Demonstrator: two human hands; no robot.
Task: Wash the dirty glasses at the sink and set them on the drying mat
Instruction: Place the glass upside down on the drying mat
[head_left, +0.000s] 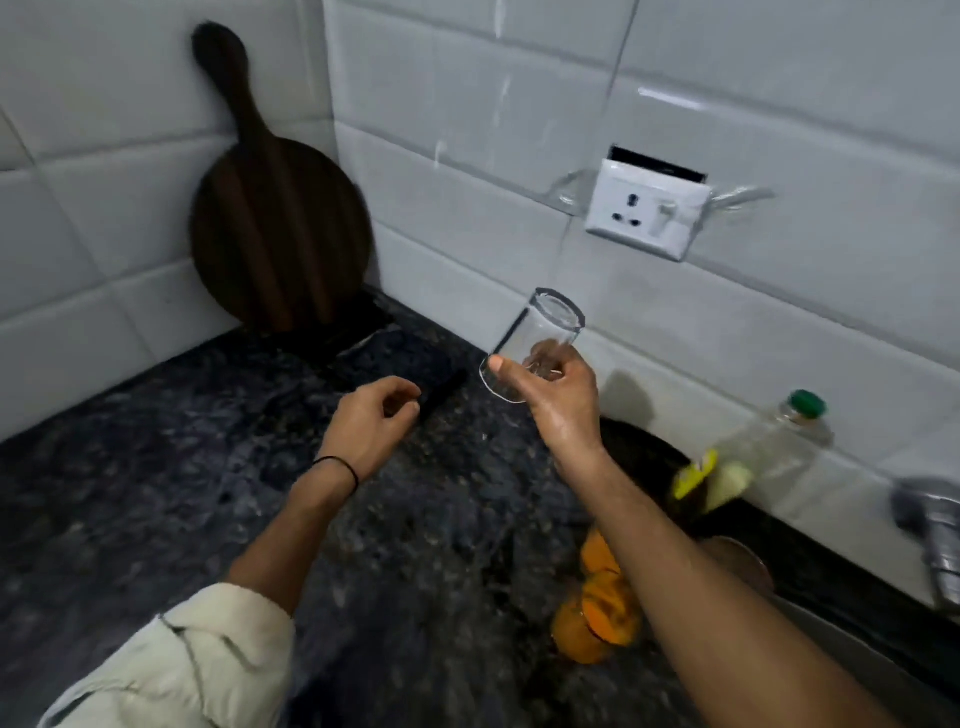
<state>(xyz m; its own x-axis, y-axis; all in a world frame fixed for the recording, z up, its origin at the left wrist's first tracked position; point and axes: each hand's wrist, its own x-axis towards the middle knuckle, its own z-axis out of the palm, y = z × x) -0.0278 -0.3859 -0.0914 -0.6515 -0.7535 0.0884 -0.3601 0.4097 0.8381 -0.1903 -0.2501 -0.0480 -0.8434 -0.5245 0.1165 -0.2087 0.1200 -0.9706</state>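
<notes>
My right hand (558, 397) grips a clear drinking glass (543, 332), held upside down and tilted, base up toward the tiled wall, above the dark stone counter (171, 483). A dark drying mat (400, 364) lies flat on the counter just left of the glass, in front of the round board. My left hand (371, 423) hovers over the mat's near edge with fingers loosely curled and holds nothing. The sink (810, 618) shows only as a rim at the lower right, partly behind my right forearm.
A dark round wooden board (278, 228) leans in the wall corner. A wall socket (647, 213) sits above the counter. A green-capped clear bottle (779, 441), a yellow-labelled bottle (693, 475), an orange scrubber (592, 621) and a metal tap (935, 530) stand near the sink.
</notes>
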